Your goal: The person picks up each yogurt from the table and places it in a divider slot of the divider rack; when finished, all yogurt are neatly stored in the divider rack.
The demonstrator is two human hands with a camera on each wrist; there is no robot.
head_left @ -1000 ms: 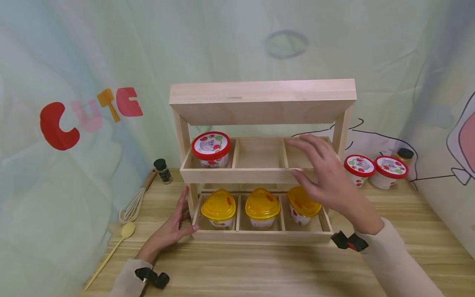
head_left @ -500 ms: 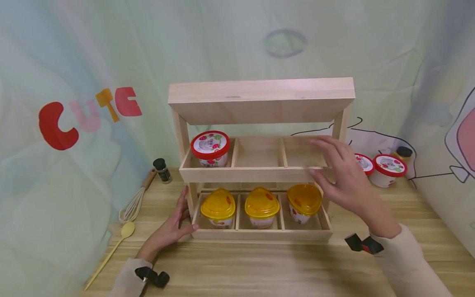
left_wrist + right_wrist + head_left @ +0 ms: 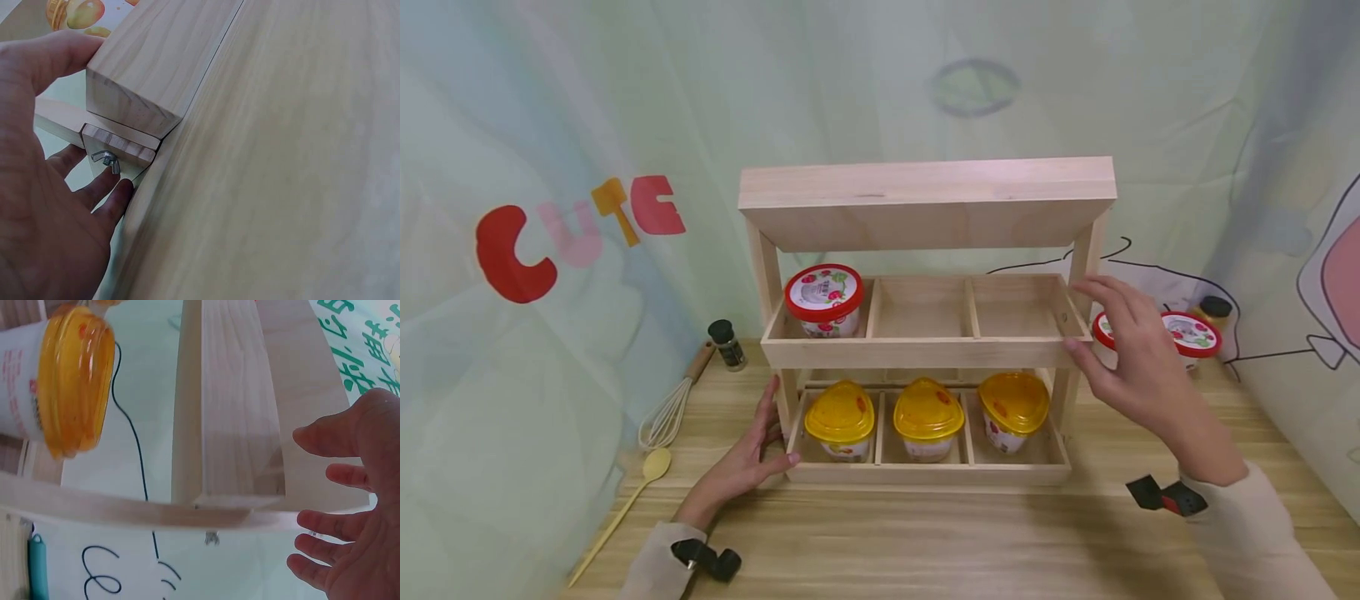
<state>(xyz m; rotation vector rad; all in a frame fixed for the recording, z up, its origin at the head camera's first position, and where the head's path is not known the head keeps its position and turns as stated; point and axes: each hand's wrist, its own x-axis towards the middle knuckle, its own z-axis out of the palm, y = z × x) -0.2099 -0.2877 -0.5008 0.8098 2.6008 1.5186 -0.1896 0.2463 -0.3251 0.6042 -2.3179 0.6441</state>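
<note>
A two-tier wooden rack (image 3: pixel 925 355) with a slanted top board stands on the table. My left hand (image 3: pixel 737 475) holds its lower left corner, thumb at the lower tray's front and fingers along the side, near a wing nut (image 3: pixel 106 159). Beside the upper tray's right end is my right hand (image 3: pixel 1138 375), fingers spread and holding nothing. In the upper tray's left compartment sits a red-lidded tub (image 3: pixel 823 292); the other two compartments are bare. The lower tray carries yellow-lidded cups in its left (image 3: pixel 840 412), middle (image 3: pixel 928 408) and right (image 3: pixel 1013 404) compartments, the right one tilted.
Behind my right hand stand two more red-lidded tubs, one (image 3: pixel 1192 332) partly hidden, and a black-capped jar (image 3: pixel 1213 308). To the left lie a whisk (image 3: pixel 666 412) and a yellow spoon (image 3: pixel 656 467), with a spice jar (image 3: pixel 727 343) close by. A printed curtain hangs behind.
My right hand has moved right, from in front of the upper tray's right compartment to beyond its right end, uncovering that compartment. The left hand stays at the rack's corner.
</note>
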